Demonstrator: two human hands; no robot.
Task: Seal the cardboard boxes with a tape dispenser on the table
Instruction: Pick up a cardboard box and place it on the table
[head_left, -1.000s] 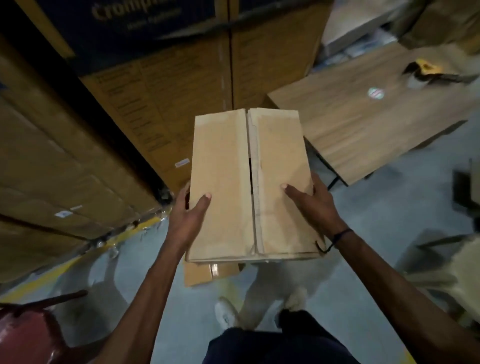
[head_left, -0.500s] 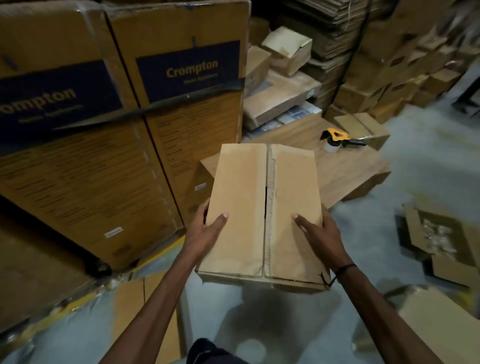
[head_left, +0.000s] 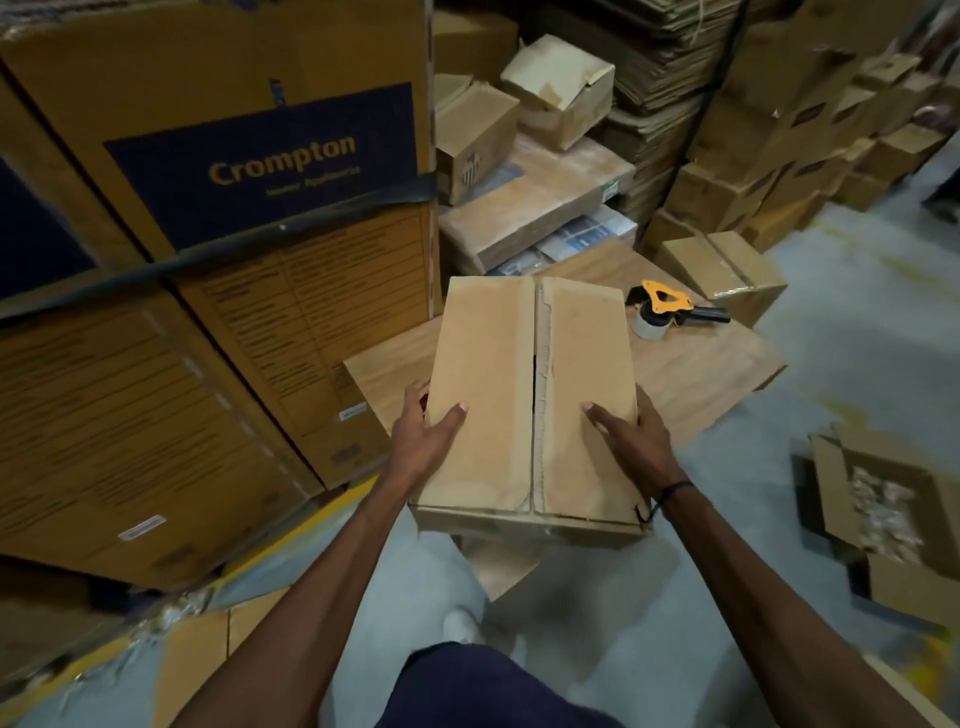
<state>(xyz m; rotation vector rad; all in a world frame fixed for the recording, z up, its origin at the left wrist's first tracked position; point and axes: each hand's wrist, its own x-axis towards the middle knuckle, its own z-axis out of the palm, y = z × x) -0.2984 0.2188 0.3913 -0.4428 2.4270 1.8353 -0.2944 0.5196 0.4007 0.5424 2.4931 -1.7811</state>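
A matt, plain brown cardboard box (head_left: 530, 395), its centre seam ragged where the paper has torn, sits above a wood-grain table (head_left: 691, 374) with a smooth laminate look. At far right lies a tape dispenser (head_left: 667, 306) of glossy yellow and black plastic. The concrete floor (head_left: 857, 338) looks dull grey.

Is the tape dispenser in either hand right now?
No, the tape dispenser lies on the table while both hands hold the cardboard box.
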